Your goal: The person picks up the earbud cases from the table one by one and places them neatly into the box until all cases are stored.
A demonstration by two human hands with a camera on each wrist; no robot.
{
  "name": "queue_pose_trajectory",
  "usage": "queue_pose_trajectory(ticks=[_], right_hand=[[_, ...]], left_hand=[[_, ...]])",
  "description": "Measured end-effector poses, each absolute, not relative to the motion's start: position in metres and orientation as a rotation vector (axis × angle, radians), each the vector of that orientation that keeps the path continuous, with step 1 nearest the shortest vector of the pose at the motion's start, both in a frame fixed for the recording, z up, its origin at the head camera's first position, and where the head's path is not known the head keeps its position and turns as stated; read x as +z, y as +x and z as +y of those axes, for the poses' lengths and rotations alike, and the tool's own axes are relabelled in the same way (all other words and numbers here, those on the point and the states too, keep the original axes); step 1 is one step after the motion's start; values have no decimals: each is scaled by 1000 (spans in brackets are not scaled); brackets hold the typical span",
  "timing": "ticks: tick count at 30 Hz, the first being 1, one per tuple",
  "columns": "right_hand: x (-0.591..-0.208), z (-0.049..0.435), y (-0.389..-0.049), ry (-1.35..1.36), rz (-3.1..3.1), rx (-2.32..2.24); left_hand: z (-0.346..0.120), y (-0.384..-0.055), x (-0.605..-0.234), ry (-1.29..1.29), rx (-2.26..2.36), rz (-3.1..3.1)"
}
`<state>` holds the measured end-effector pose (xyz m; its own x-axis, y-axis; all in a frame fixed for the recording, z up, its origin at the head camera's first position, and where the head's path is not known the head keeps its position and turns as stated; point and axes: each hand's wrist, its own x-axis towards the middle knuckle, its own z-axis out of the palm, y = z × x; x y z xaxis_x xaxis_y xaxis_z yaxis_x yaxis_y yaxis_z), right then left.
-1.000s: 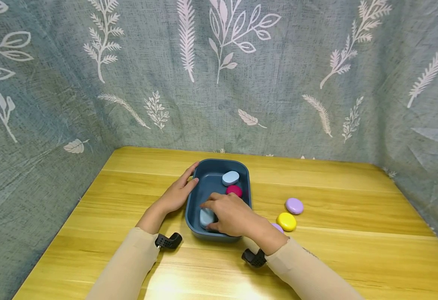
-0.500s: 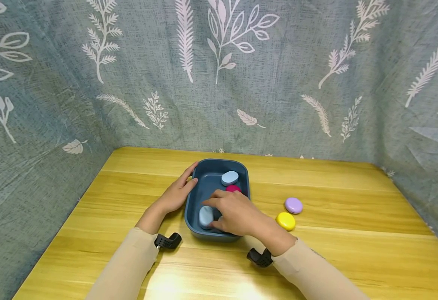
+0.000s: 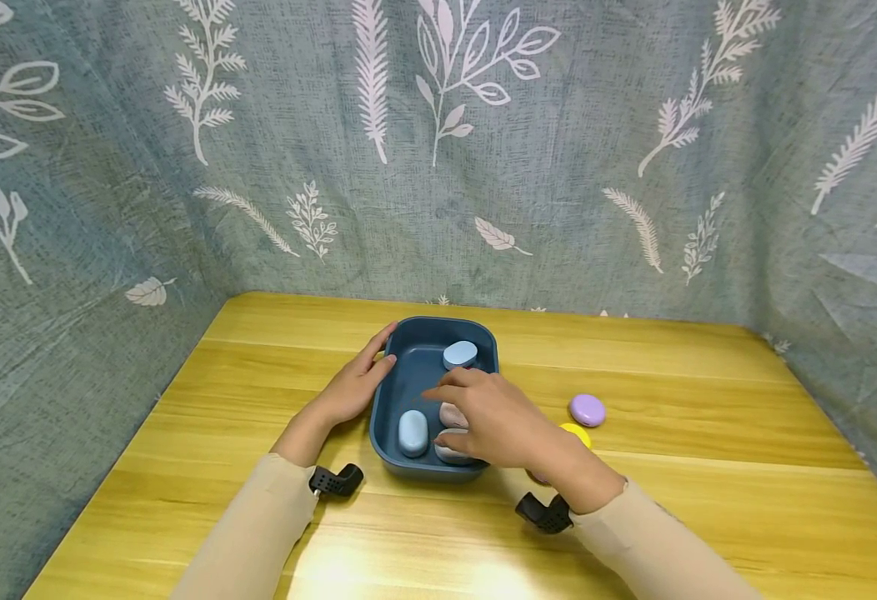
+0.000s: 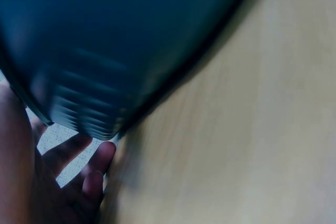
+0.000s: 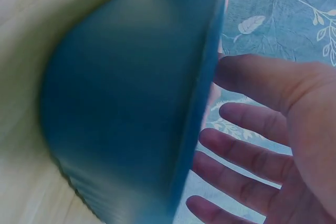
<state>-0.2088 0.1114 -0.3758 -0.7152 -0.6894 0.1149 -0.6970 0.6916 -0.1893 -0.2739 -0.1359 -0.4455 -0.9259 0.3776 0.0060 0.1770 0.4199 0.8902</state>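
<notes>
My left hand (image 3: 350,388) rests against the left side of a dark blue rounded container (image 3: 418,382), its fingers extended along the outer wall. Over the container's right side hovers my right hand (image 3: 497,421), fingers spread and holding nothing; in the right wrist view its fingertips overlap the rim. Inside, a smooth light-blue oval piece (image 3: 413,433) lies at the front left, and a similar pale-blue piece (image 3: 460,354) sits at the back right. Beneath the right fingers show a pinkish-grey piece (image 3: 452,416) and a whitish piece (image 3: 453,450), both partly hidden.
On the wooden table (image 3: 671,483), right of the container, lie a lilac disc (image 3: 587,410) and a yellow disc (image 3: 577,432) partly covered by the right forearm. A patterned grey-blue curtain (image 3: 408,225) hangs behind the table and along its sides.
My right hand has moved right, away from the light-blue piece at the front left, uncovering the two pale pieces and covering the crimson one. The left hand and container stay put.
</notes>
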Motion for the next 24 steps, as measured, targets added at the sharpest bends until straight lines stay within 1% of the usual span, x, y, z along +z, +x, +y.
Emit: queue_pose_trajectory(ticks=[4,7,20,24], right_hand=[[-372,119,-206,1137,-2854,366],[-369,125,-204,1104,-2852,377],[-365,149,-202,1108,-2761,367],[-364,157,-200,1088,-2759,379]], left_hand=[[-137,-283,-463,482,1531,2497],[-137,-285,-468,488,1535,2529],[-137,-285,-468,479,1527,2554],[-136,-280,-458,475,1521,2526]])
